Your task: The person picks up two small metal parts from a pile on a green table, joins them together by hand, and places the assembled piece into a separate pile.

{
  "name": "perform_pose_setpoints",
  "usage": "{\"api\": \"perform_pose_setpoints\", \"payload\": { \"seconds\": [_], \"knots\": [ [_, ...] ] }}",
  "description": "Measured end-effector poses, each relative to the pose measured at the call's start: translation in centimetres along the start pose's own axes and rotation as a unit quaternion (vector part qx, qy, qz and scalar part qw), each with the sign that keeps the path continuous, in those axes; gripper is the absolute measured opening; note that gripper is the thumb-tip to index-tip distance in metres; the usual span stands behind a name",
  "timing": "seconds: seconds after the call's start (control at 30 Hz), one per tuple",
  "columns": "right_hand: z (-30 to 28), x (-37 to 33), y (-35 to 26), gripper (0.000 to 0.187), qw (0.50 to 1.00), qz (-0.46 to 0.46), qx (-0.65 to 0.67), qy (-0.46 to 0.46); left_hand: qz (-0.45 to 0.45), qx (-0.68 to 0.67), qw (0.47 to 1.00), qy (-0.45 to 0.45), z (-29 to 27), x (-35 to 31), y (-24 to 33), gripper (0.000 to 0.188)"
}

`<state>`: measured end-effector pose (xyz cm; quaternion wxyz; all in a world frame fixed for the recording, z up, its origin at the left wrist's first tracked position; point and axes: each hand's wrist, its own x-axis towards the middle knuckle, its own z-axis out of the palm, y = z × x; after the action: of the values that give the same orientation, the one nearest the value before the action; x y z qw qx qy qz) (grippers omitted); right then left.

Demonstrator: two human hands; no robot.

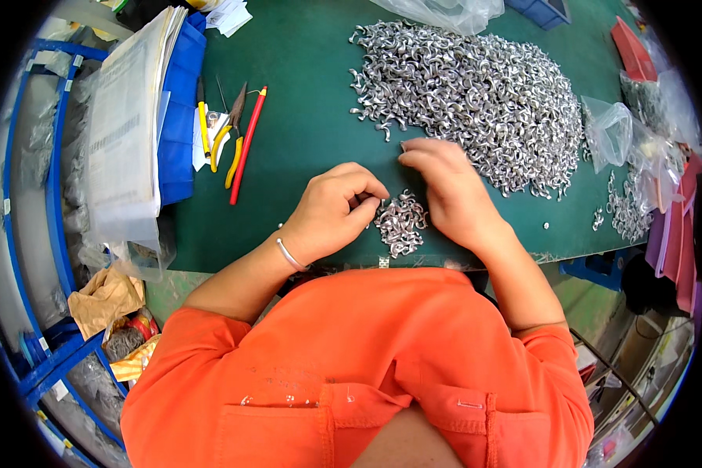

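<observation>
Left hand is pinching a metal clip beside the small clip pile, fingers clenched. Right hand is raking the big clip heap; grip unclear.

A green work mat covers the table, and on its left side lie yellow-handled pliers beside a red pencil-like tool. Further left, a thick stack of papers in clear plastic rests on a blue bin, with crumpled brown paper below it near a blue metal rack. On the right edge sit clear plastic bags and red plastic trays, and another clear bag lies at the top of the mat.
</observation>
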<state>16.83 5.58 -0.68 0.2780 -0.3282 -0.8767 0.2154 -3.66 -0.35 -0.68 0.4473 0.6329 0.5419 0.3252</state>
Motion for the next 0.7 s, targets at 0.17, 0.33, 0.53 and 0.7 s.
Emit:
{"api": "perform_pose_setpoints", "payload": {
  "seconds": [0.17,0.33,0.53,0.7],
  "knots": [
    [-1.7,-1.4,0.0,0.021,0.979,0.156,0.063,0.114,0.0,-0.013,1.0,0.015,0.1,0.6,0.4,0.009],
    [0.8,-1.4,0.1,0.018,0.994,0.071,-0.045,0.068,0.009,-0.033,0.999,0.01,0.9,1.0,1.3,0.009],
    [0.7,-1.8,0.2,0.018,0.985,0.125,0.064,0.099,-0.02,-0.071,0.997,0.031,1.2,1.0,1.4,0.015],
    [1.1,-1.0,0.6,0.019,0.995,0.043,-0.039,0.082,-0.054,-0.1,0.993,0.006,1.6,1.2,1.2,0.019]
  ]
}}
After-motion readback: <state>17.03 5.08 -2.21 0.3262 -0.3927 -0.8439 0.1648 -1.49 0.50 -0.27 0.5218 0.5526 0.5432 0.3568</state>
